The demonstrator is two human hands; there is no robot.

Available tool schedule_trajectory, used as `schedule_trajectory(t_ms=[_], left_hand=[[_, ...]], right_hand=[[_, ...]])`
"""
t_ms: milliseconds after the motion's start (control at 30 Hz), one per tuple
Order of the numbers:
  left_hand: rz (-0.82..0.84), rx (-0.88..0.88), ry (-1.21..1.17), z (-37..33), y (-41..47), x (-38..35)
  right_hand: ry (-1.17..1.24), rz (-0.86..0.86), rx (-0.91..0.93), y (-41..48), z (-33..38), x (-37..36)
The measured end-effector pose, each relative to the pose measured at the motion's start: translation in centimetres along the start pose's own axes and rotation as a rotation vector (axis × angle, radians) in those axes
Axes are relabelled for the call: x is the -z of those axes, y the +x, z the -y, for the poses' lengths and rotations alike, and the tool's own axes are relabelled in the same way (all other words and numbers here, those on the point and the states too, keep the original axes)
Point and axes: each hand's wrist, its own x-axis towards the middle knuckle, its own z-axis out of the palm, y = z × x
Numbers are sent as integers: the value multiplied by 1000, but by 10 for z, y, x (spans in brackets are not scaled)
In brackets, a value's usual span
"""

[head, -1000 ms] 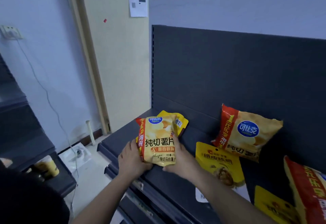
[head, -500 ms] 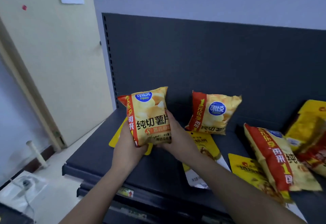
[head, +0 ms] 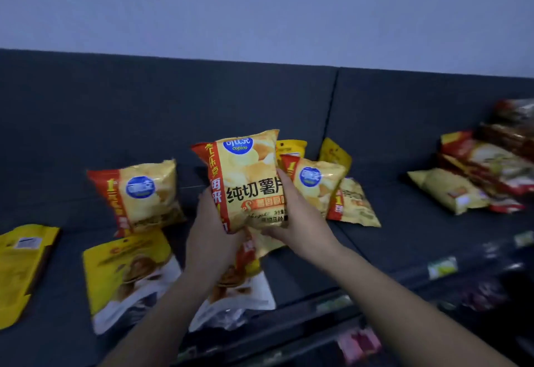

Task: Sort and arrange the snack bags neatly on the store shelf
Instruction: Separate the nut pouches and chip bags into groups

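Observation:
I hold a yellow and red potato chip bag point(head: 245, 176) upright above the dark shelf point(head: 404, 239). My left hand point(head: 211, 239) grips its lower left edge and my right hand point(head: 297, 222) grips its lower right side. A second chip bag point(head: 141, 196) leans against the back panel to the left. Another of the same kind point(head: 318, 184) stands just behind my right hand, with one more point(head: 355, 207) lying beside it. Flat yellow nut pouches point(head: 127, 277) lie on the shelf in front, one partly under my left forearm.
A yellow pouch point(head: 23, 268) lies at the far left edge. A pile of mixed snack bags point(head: 476, 176) fills the right end of the shelf. Price tags point(head: 442, 268) run along the shelf's front rail. Lower shelves show dimly below.
The view has swung right along the shelf, and both hands have carried the chip bag right with it, from the shelf's left end to the middle among the other bags.

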Motion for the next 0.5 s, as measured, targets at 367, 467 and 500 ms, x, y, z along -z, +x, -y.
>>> schedule_trajectory(t_ms=[367, 467, 500], left_hand=[[513, -25, -133, -97, -18, -271], [546, -3, -44, -101, -9, -321], [551, 0, -5, -100, -4, -336]], right_hand=[[-159, 11, -409, -103, -211, 175], [-135, 26, -458, -106, -256, 189], [-121, 34, -473, -104, -272, 191]])
